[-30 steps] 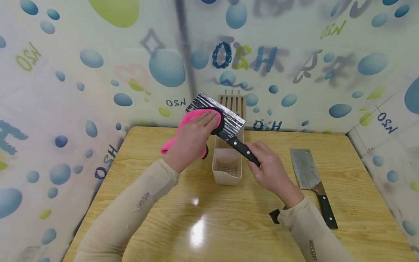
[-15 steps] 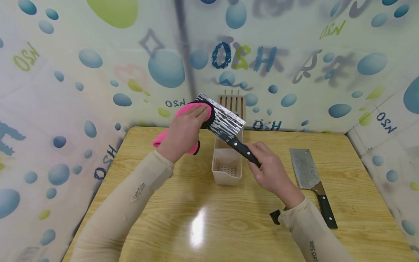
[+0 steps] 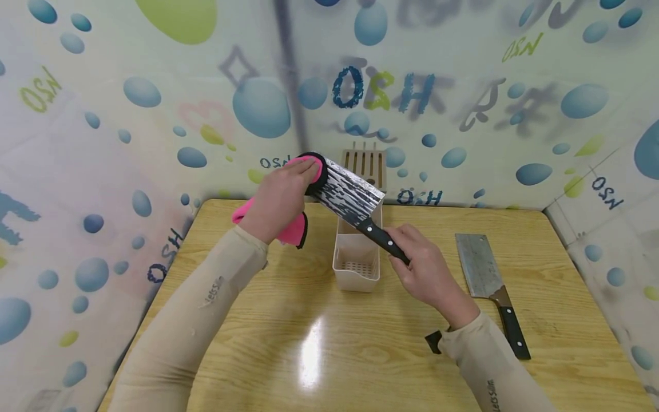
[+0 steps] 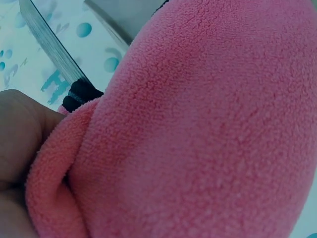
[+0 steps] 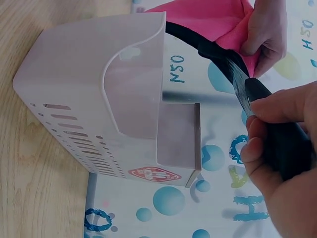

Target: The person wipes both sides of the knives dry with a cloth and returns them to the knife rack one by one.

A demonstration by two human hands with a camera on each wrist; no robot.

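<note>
My right hand [image 3: 427,266] grips the black handle of a broad kitchen knife [image 3: 350,191], held tilted up to the left above the table. Dark and silver streaks run across its blade. A pink cloth [image 3: 293,232] with black edging is in my left hand [image 3: 280,197], which presses it over the far end of the blade. In the right wrist view the left thumb and fingers pinch the cloth [image 5: 218,20] around the blade. Pink fleece fills most of the left wrist view and hides much of the blade. Behind the knife stands a pale knife holder [image 3: 357,263].
A cleaver [image 3: 481,266] with a black handle lies on the wooden table [image 3: 370,355] at the right. A small black piece [image 3: 433,341] shows beside my right sleeve. Walls with a bubble print [image 3: 262,109] close off the back and sides.
My left hand and the pink cloth have slid left along the blade to its far end, baring more of the streaked surface. The right hand and knife have barely moved.
</note>
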